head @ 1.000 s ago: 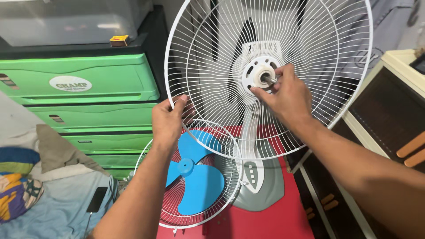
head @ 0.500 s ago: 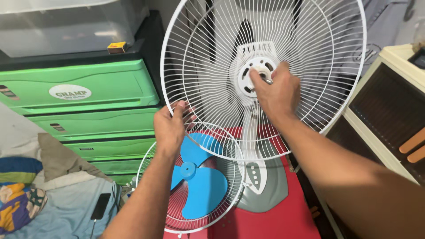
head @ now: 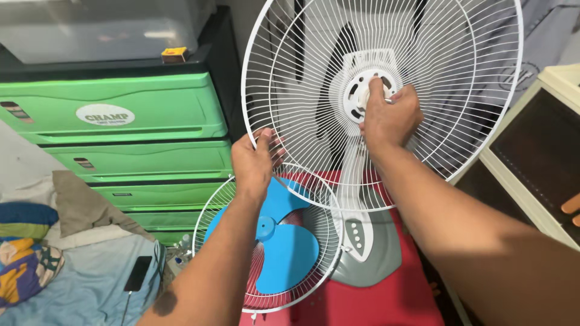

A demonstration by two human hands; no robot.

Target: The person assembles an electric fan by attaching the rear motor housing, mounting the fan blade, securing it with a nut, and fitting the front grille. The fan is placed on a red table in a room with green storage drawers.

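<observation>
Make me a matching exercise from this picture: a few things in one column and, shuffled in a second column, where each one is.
Things:
1. left hand
2. right hand
3. blue plastic fan blade
4. small yellow box

Places:
A. lying in the loose white wire guard below
B. at the round white hub of the upright white wire fan guard
C. on top of the green plastic drawer unit
D. gripping the upright guard's lower left rim

Pairs: 1-D, 2-B, 3-A, 4-C

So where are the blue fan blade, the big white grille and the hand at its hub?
blue fan blade (head: 284, 253): head view, on the lower blade.
big white grille (head: 302, 90): head view, on its left wires.
right hand (head: 389, 118): head view, on the back of the hand.
</observation>
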